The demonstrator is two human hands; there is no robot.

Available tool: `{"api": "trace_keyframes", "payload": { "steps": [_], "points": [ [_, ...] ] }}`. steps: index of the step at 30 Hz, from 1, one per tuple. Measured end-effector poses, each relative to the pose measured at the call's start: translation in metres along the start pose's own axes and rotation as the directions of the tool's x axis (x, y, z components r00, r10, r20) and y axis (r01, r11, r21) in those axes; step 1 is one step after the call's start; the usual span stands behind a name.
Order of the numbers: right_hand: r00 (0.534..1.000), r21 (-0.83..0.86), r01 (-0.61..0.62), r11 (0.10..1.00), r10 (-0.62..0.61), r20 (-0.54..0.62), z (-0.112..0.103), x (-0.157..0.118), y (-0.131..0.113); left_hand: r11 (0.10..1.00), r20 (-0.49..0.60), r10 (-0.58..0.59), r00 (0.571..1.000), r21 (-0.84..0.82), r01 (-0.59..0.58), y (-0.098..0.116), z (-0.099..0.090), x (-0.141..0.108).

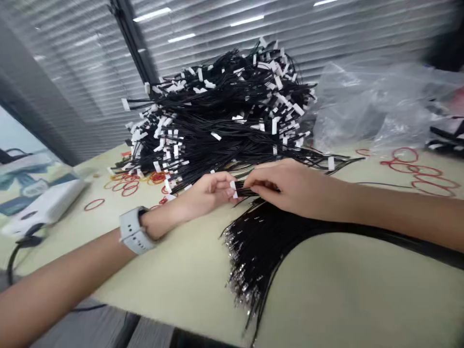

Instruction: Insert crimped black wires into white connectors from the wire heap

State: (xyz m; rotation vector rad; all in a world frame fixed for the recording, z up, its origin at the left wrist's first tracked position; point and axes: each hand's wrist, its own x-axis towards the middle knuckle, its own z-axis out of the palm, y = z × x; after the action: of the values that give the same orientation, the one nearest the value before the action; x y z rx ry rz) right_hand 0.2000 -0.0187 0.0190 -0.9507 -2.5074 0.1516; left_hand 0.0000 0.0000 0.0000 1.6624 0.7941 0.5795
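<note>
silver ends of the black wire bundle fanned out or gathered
Fanned out: the silver tips spread in a broad fringe over the tabletop, wider than the bundle beneath the right forearm.

White light streaks [247, 21] glare across the grey blinds [355, 34], while blur softens the wire ends [242, 270].

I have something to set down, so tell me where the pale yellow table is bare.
Bare tabletop: front left, between the pale grey watch strap and the fanned black wires with silvery tips; front right, inside those wires' curve.
Crowded: the back, with a heap of white-ended black cables, clear plastic bags and red rubber bands.
</note>
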Motion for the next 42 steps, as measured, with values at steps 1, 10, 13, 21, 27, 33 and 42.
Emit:
{"api": "trace_keyframes", "payload": {
  "steps": [1, 10, 13, 21, 27, 33, 42],
  "points": [
    [0.999, 0.004, -0.020, 1.000, 0.020, -0.026, 0.001, 0.000, -0.001, 1.000, 0.000, 0.000, 1.000, -0.015, 0.000, 0.000, -0.001, 0.000],
    [0.984, 0.002, -0.106, 0.994, 0.105, -0.147, 0.005, 0.000, 0.002, 0.998, 0.005, 0.003, 1.000, -0.068, -0.002, 0.000, -0.001, -0.001],
    [0.986, 0.005, -0.090, 0.996, 0.090, -0.143, 0.007, -0.001, 0.004, 0.998, -0.011, -0.008, 1.000, -0.062, 0.008, 0.000, 0.000, -0.002],
    [0.995, 0.030, -0.065, 0.997, 0.067, -0.076, 0.010, 0.000, 0.011, 0.998, -0.044, -0.040, 0.998, -0.051, 0.038, 0.001, 0.000, -0.002],
    [0.998, 0.032, -0.038, 0.999, 0.040, -0.052, 0.008, 0.001, 0.012, 0.998, -0.033, -0.037, 0.999, -0.055, 0.035, 0.000, 0.000, -0.002],
    [0.995, 0.017, -0.007, 1.000, 0.009, -0.097, 0.008, 0.001, 0.011, 0.998, -0.041, -0.047, 0.998, -0.052, 0.045, 0.001, -0.001, -0.002],
    [0.994, 0.067, 0.053, 0.996, -0.046, -0.101, 0.016, -0.001, 0.011, 0.999, 0.007, -0.032, 0.999, 0.029, 0.032, 0.007, 0.005, -0.004]
  ]
}}
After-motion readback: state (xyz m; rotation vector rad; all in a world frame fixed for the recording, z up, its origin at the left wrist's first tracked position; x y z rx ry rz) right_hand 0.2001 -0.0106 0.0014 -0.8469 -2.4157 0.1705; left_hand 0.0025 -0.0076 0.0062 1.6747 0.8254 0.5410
